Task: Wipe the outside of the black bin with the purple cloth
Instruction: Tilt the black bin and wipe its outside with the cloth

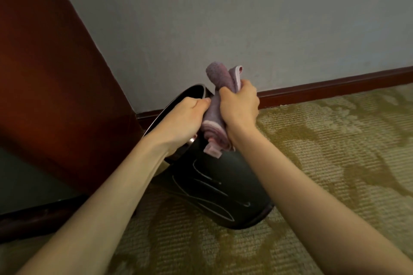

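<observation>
The black bin (214, 190) stands on the carpet near the room's corner, with thin pale line markings on its side and a shiny rim. The purple cloth (218, 105), bunched and folded with a pink edge, is held above the bin's top. My right hand (240, 105) is closed around the cloth's middle. My left hand (183, 118) is over the bin's rim, its fingertips pinching the cloth's left side; part of the rim is hidden under this hand.
A dark reddish wooden panel (51, 73) rises at the left, right beside the bin. A grey wall (245, 18) with a dark brown skirting board (335, 89) runs behind. Patterned olive carpet (335, 163) spreads to the right and front.
</observation>
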Available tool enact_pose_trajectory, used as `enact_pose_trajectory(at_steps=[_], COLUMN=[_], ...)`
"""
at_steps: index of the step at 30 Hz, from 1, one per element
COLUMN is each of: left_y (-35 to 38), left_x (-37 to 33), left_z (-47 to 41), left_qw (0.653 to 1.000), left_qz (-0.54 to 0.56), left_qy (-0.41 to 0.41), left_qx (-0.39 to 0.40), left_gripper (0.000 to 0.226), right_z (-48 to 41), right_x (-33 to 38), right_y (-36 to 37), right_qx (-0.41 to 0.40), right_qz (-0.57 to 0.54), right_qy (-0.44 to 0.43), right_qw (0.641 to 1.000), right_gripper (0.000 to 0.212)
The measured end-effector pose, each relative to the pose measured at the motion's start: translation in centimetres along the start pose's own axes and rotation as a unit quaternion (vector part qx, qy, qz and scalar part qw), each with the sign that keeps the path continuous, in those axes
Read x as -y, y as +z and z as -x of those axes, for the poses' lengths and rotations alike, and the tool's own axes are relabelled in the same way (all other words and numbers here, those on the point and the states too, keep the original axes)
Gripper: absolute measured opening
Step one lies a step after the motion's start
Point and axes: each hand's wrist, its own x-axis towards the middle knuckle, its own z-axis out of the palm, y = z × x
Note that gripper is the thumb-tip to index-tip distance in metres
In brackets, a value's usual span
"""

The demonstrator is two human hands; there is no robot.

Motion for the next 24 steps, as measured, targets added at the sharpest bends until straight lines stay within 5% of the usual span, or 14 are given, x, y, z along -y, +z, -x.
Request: enact_pose_trajectory(at_steps=[14,24], left_y=[-0.3,-1.0], left_x=[0.4,-0.4], left_z=[-1.7,-2.6], left_qw=[0.996,0.995], left_qz=[-0.069,-0.077], left_qy=[-0.007,-0.041], left_qx=[-0.056,-0.044], left_gripper=[0.049,0.042], right_z=[-2.8,-3.0], right_x=[-2.9,-14.8], right_y=[-1.0,-8.3], right_qx=[0.017,-0.01], right_qz=[0.075,0.206], right_qy=[-0.084,0.054], right_qw=[0.993,0.977], right_gripper=[0.011,0.021])
